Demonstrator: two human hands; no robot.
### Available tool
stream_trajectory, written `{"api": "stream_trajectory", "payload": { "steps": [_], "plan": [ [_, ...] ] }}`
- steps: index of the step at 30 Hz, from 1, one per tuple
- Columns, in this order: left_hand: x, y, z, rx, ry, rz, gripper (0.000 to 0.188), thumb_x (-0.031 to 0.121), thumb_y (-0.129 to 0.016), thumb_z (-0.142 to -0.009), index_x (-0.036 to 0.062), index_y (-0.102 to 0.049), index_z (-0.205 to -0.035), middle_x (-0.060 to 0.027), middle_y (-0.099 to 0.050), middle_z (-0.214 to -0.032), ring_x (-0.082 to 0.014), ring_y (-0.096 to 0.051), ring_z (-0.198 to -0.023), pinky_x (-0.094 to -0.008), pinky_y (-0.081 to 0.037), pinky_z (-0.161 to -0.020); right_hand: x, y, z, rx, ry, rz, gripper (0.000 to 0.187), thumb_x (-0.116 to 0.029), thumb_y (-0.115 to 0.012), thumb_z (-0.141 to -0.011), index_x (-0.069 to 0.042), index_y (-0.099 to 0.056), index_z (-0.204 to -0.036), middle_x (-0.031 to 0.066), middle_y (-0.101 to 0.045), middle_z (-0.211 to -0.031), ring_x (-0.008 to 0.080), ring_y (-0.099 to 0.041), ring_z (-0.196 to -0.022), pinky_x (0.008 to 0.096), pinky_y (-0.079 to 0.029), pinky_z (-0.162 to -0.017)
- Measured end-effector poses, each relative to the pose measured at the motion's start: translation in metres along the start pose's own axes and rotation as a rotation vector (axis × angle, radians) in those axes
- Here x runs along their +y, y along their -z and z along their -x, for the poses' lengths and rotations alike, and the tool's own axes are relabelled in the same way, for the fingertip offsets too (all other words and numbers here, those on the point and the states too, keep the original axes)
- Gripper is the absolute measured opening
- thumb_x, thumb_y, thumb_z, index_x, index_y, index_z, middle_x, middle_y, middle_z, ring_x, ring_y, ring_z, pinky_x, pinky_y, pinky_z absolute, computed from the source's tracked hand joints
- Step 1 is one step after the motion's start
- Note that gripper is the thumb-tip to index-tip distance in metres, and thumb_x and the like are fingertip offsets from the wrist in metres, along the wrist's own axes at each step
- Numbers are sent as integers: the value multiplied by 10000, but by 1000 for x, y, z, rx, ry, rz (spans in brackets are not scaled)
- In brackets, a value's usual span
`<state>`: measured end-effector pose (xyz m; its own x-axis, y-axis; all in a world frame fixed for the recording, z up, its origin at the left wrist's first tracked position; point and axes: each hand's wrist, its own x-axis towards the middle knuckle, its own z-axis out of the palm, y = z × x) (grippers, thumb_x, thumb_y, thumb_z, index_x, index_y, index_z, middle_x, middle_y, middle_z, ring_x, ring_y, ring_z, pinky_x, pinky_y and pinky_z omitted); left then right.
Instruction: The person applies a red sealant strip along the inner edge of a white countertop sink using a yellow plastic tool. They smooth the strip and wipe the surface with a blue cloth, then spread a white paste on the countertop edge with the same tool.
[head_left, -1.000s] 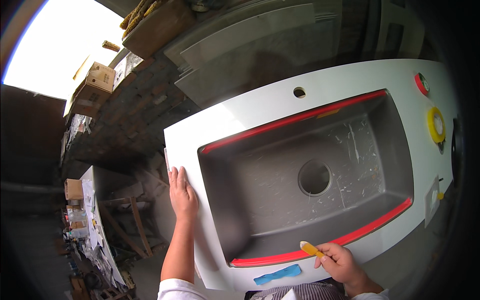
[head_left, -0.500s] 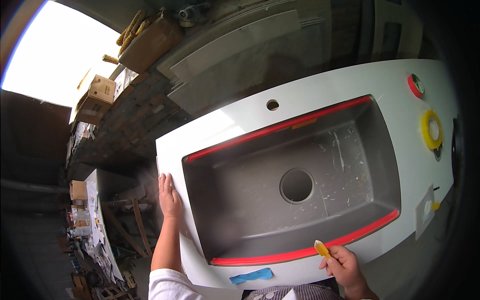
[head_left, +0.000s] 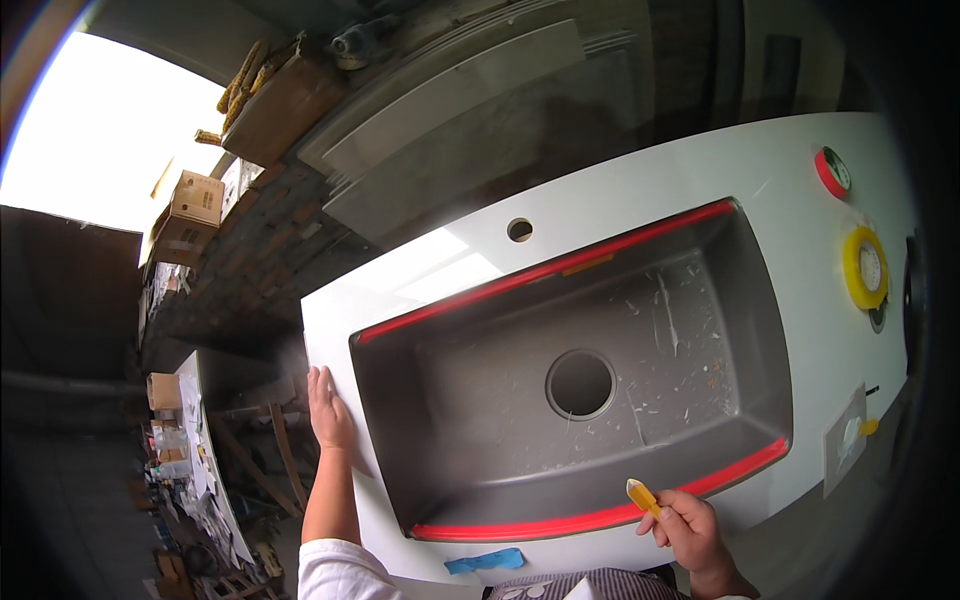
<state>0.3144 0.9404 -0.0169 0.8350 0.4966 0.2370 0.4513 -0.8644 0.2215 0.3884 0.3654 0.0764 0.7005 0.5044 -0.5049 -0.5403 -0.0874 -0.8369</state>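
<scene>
A white countertop (head_left: 640, 190) with a grey sink basin (head_left: 590, 400) set into it fills the middle of the view. Red tape (head_left: 545, 270) lines the basin's far edge and red tape (head_left: 600, 520) lines its near edge. My left hand (head_left: 328, 408) lies flat, fingers apart, on the countertop's left end. My right hand (head_left: 690, 525) grips a small yellow tool (head_left: 642, 496), its tip at the near red tape. A round drain hole (head_left: 580, 384) sits in the basin floor, which is scuffed with white marks.
A red tape roll (head_left: 832, 172) and a yellow tape roll (head_left: 864, 267) lie on the right of the countertop. A strip of blue tape (head_left: 485, 561) sticks to the near edge. A small tap hole (head_left: 519, 229) is behind the basin. Cardboard boxes (head_left: 195, 200) and shelving stand at left.
The view has shifted, so the sink now sits slightly lower and further right. My right hand with the yellow tool stays at the near red tape; my left hand stays flat on the countertop.
</scene>
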Motion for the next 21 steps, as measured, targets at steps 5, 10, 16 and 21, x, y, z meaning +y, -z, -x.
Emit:
{"api": "stream_trajectory", "payload": {
  "steps": [5, 10, 16, 21],
  "plan": [
    [-3, -1, 0, -12, 15, 13, 549, -11, -382, -870, 27, -504, -1403, -244, -431, -1492, -403, -361, -1416, -438, -276, -1185, 3, 5, -6, -18, -25, -68, 297, -37, -388, -1006, 79, -574, -1206, 102, -686, -870, 57, -504, -626, 208, -453, -591],
    [-10, -3, 1, -2, 23, -16, 534, 14, -376, -878, 2, -507, -1395, -264, -423, -1488, -397, -370, -1411, -445, -276, -1181, 4, 12, -11, -43, -11, -56, 290, -32, -385, -1007, 79, -571, -1202, 97, -688, -887, 55, -504, -629, 204, -448, -590],
    [-13, -2, 1, -6, 25, -40, 512, 35, -383, -908, -3, -489, -1408, -276, -404, -1495, -401, -369, -1409, -446, -285, -1170, 6, 18, -13, -49, -28, -72, 284, -52, -398, -1018, 70, -574, -1204, 95, -688, -895, 53, -498, -629, 205, -441, -593],
    [-18, -3, 2, -7, 24, -50, 518, 34, -384, -914, 0, -466, -1425, -273, -404, -1495, -403, -378, -1400, -451, -295, -1164, 8, 18, -11, -39, -52, -101, 289, -52, -428, -1013, 52, -594, -1226, 63, -690, -899, 45, -487, -632, 209, -454, -612]
  ]
}}
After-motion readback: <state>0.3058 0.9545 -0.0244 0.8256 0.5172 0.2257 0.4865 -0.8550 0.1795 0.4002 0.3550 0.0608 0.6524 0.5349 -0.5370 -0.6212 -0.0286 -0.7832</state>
